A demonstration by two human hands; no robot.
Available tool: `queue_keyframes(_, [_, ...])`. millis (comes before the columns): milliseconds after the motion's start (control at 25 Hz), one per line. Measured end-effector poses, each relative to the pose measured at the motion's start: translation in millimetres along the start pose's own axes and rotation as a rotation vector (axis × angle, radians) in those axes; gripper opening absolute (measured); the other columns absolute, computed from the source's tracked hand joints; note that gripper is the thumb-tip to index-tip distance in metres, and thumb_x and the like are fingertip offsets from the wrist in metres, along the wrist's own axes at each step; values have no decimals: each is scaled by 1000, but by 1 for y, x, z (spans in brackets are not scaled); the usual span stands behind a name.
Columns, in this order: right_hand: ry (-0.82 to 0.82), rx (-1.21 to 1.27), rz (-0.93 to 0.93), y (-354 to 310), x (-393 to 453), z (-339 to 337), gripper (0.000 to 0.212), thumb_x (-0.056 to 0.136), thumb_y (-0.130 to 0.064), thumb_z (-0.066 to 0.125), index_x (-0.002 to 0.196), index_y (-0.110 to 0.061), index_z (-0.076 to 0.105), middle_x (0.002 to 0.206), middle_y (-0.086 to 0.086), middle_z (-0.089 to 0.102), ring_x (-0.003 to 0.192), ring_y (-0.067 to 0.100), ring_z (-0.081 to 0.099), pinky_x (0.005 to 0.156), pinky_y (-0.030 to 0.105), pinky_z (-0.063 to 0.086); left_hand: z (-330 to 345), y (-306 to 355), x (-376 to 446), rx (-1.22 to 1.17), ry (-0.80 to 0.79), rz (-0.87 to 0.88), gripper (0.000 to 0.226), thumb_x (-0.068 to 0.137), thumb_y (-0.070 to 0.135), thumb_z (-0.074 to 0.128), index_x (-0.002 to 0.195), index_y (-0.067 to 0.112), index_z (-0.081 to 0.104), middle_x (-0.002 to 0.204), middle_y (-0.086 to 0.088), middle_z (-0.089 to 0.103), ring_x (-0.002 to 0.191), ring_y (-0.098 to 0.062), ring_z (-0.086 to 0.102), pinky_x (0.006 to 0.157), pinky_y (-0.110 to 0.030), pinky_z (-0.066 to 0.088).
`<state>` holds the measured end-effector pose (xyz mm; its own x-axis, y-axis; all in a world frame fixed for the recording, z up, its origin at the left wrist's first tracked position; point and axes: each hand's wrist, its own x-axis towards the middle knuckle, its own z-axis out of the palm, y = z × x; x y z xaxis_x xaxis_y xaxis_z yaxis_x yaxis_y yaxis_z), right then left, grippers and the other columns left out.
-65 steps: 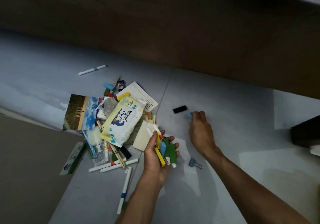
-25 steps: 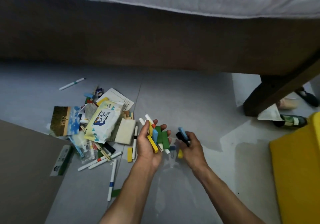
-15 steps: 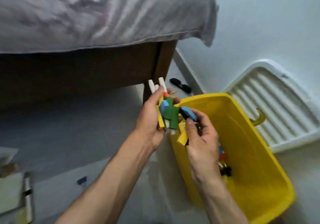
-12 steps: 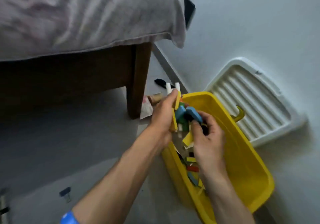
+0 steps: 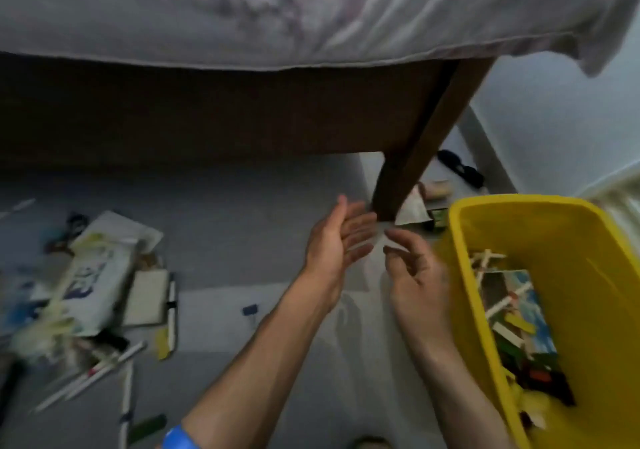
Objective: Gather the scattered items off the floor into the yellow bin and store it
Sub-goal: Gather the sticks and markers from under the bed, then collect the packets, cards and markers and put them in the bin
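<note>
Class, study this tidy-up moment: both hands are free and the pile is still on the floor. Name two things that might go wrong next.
1. The small binder clip lies apart from the pile and may be overlooked.
2. The thin markers lie fanned out on the floor; a hurried scoop by the left hand or right hand may scatter them away from the yellow bin.

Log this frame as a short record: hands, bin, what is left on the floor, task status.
left hand: open, fingers straight, holding nothing
right hand: open, fingers loosely curled, holding nothing
yellow bin: on the floor at the right, holds mixed small items
pile: papers, a wipes pack and pens on the floor at the left
binder clip: lies alone between pile and hands
status: gathering unfinished, bin not stored
</note>
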<state>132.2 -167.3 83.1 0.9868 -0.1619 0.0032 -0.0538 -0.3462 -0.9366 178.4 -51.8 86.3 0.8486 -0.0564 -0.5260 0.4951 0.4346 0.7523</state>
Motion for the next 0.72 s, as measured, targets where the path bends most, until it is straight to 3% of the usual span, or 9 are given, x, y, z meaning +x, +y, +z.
queue_keyframes(80, [-248,-118,14,19,-15,62,36,91,-7,58,118,-32,61,111,-25,66,96,-5,63,80,15,52,-59,-8,-4,-42,242,11,34,101,36,42,108,15,67,108,-9,73,87,-18,70,72,-28,55])
queue_keyframes(200, [-668,-444,-134,55,-47,146,51,91,-16,59,140,-23,46,145,1,48,122,22,54,100,31,44,-153,-31,-21,-44,614,21,21,98,15,48,106,7,65,99,-18,69,72,-22,63,56,-24,49])
queue_keyframes(240, [-792,-604,-235,67,-53,166,56,92,-20,57,145,-23,40,152,4,39,127,27,47,102,34,41,-179,-38,-28,-34,699,16,18,97,12,48,104,7,64,96,-17,67,69,-22,61,51,-22,48])
queue_keyframes(320, [-877,-891,-421,86,-59,189,51,93,-16,52,143,-19,40,148,10,38,122,33,46,91,38,43,-216,-50,-41,3,798,-11,13,95,13,52,98,10,64,91,-15,66,66,-20,59,51,-23,45])
queue_keyframes(400, [-860,-982,-407,96,-56,191,31,94,-11,48,124,-11,52,128,13,49,108,33,52,78,35,42,-227,-56,-44,30,811,-24,9,94,15,55,95,11,64,89,-13,67,66,-20,59,57,-27,42])
queue_keyframes(560, [-730,-755,-11,75,-50,149,14,85,-15,57,97,-11,63,104,8,59,93,26,61,75,30,46,-181,-46,-27,96,636,9,13,95,11,53,101,9,65,93,-14,68,69,-21,61,54,-24,47])
queue_keyframes(640, [-353,-436,-12,46,-42,104,9,77,-15,63,86,-14,64,93,1,59,79,16,60,69,22,45,-128,-33,-17,151,451,60,18,97,10,50,106,10,66,97,-13,70,78,-25,65,62,-27,50])
queue_keyframes(720, [130,-252,-162,14,-30,40,14,76,-18,65,87,-25,61,88,-8,56,75,6,58,67,11,43,-64,-11,-14,220,206,130,21,98,11,49,109,13,67,96,-7,73,84,-24,68,73,-30,52])
